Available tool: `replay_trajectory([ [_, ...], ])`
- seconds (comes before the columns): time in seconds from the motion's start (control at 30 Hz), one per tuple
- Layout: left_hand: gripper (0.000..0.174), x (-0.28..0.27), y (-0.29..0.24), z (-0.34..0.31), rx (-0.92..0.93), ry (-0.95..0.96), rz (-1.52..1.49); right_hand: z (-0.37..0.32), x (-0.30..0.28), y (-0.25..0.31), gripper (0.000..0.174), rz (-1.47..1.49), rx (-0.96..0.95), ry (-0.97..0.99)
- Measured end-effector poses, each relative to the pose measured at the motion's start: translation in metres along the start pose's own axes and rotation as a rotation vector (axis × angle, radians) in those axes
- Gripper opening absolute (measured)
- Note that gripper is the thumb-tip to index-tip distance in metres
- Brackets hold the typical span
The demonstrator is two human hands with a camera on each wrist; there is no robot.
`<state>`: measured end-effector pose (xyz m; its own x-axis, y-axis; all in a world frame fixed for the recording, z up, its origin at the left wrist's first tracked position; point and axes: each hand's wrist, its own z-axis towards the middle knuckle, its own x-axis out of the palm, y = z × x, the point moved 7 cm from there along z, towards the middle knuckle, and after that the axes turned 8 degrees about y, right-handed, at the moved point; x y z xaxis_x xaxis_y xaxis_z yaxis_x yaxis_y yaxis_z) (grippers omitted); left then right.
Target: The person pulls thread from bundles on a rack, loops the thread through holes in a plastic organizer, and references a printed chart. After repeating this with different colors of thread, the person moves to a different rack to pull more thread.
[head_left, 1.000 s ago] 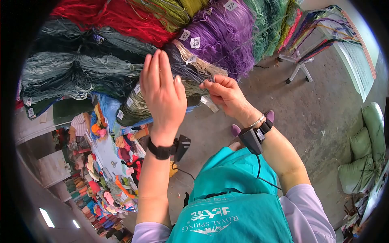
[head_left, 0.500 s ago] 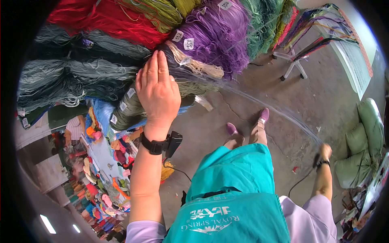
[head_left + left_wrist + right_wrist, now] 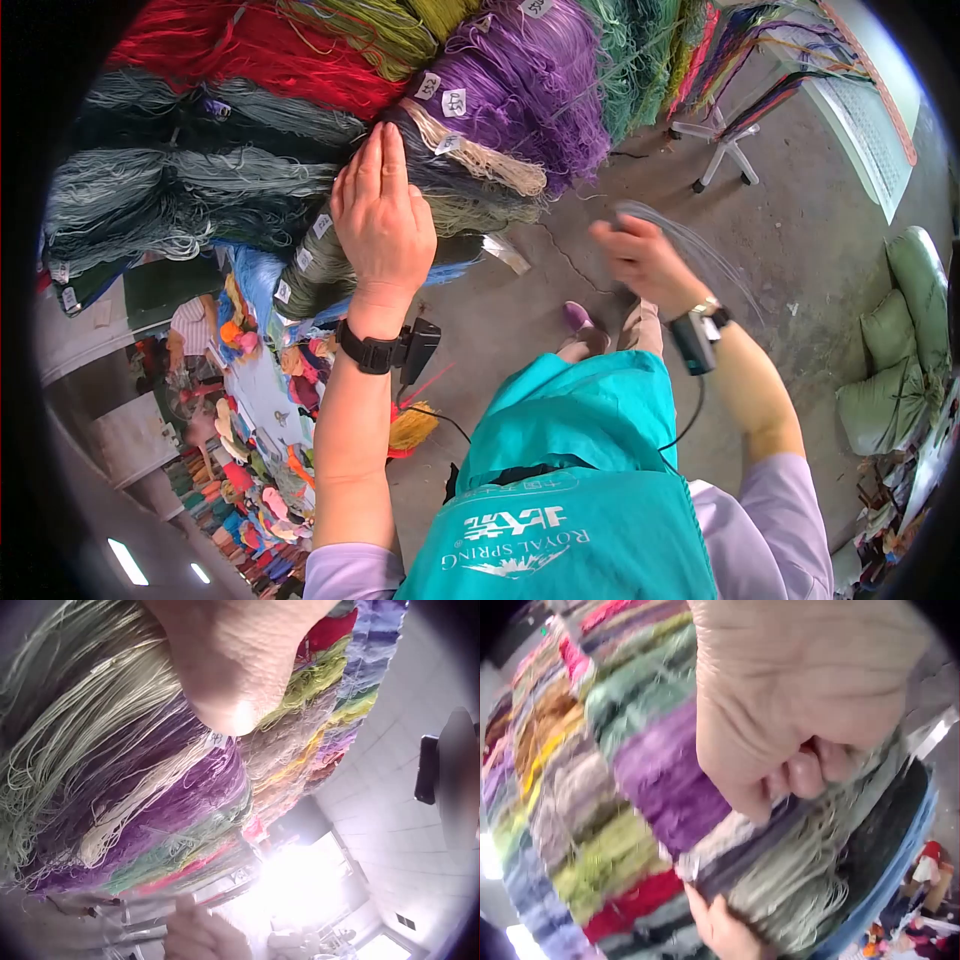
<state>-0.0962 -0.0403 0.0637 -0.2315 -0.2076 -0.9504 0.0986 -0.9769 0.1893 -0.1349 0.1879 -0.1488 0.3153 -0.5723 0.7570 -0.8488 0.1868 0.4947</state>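
My left hand [image 3: 385, 225] lies flat on the hanging yarn, fingers straight and together, at the top of a dark grey-purple hank beside a cream hank [image 3: 495, 165]. In the left wrist view its thumb [image 3: 225, 697] rests just above a small white paper tag [image 3: 216, 739]. My right hand [image 3: 650, 265], blurred, is raised away from the rack with its fingers curled round a thin bunch of grey threads [image 3: 705, 250]. The threads arc loosely back over the wrist. Purple yarn [image 3: 545, 90] and grey-green yarn [image 3: 490, 217] hang either side of the cream hank.
Red yarn [image 3: 260, 65], slate-grey yarn [image 3: 220, 190] and green yarn [image 3: 640, 60] fill the rack. At the right are a wheeled stand base [image 3: 725, 150] and green sacks [image 3: 880, 390]. A table [image 3: 265, 390] with coloured pieces stands at lower left, near a person [image 3: 190, 330].
My right hand pulled a bunch of grey threads out of the hank, far to the right, then came back toward the rack with them trailing. The left hand stayed on the yarn.
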Motion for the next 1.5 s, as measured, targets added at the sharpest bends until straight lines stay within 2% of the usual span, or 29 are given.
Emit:
replay_trajectory([
  [0.07, 0.062, 0.001, 0.001, -0.001, 0.002, -0.005, 0.002, 0.032, 0.065, 0.004, 0.013, -0.177, -0.073, 0.113],
  [0.13, 0.063, 0.001, 0.001, -0.002, 0.002, -0.006, 0.002, 0.062, 0.096, 0.007, 0.017, -0.279, -0.304, -0.024],
  [0.23, 0.064, 0.002, 0.002, -0.002, 0.001, -0.013, 0.003, 0.087, 0.121, 0.013, 0.019, -0.386, -0.544, -0.100],
  [0.37, 0.064, 0.004, 0.003, -0.002, 0.000, -0.013, 0.011, 0.096, 0.135, 0.012, 0.017, -0.577, -0.538, -0.212],
  [0.47, 0.065, 0.004, 0.003, -0.002, -0.007, -0.011, 0.025, 0.103, 0.138, 0.010, 0.014, -0.628, -0.625, -0.250],
  [0.57, 0.065, 0.005, 0.004, -0.002, -0.003, -0.011, 0.024, 0.098, 0.140, 0.016, 0.010, -0.653, -0.633, -0.280],
  [0.67, 0.065, 0.005, 0.004, -0.002, -0.002, -0.010, 0.026, 0.102, 0.131, 0.008, 0.009, -0.440, -0.599, -0.153],
  [0.77, 0.066, 0.005, 0.005, -0.002, -0.006, -0.008, 0.017, 0.091, 0.128, 0.012, 0.006, -0.457, -0.586, -0.105],
  [1.0, 0.067, 0.003, 0.004, -0.002, -0.017, 0.009, 0.028, 0.080, 0.112, 0.006, 0.003, 0.011, -0.359, 0.099],
  [1.2, 0.067, 0.005, 0.002, -0.001, -0.021, 0.004, 0.048, 0.059, 0.104, 0.019, 0.005, 0.074, -0.353, 0.165],
  [1.3, 0.067, 0.003, 0.001, -0.001, -0.019, 0.002, 0.059, 0.027, 0.061, 0.034, 0.005, -0.130, -0.274, 0.151],
  [1.37, 0.067, 0.003, 0.001, -0.001, -0.019, -0.004, 0.064, -0.012, 0.007, 0.050, 0.007, -0.507, -0.223, -0.074],
  [1.43, 0.066, 0.002, 0.000, 0.000, -0.021, -0.009, 0.065, -0.066, -0.070, 0.062, 0.011, -0.714, -0.182, -0.282],
  [1.47, 0.066, 0.002, 0.000, 0.000, -0.023, -0.009, 0.065, -0.099, -0.133, 0.060, 0.014, -0.801, -0.156, -0.455],
  [1.5, 0.066, 0.002, -0.001, 0.000, -0.024, -0.007, 0.065, -0.148, -0.167, 0.068, 0.013, -0.754, -0.176, -0.689],
])
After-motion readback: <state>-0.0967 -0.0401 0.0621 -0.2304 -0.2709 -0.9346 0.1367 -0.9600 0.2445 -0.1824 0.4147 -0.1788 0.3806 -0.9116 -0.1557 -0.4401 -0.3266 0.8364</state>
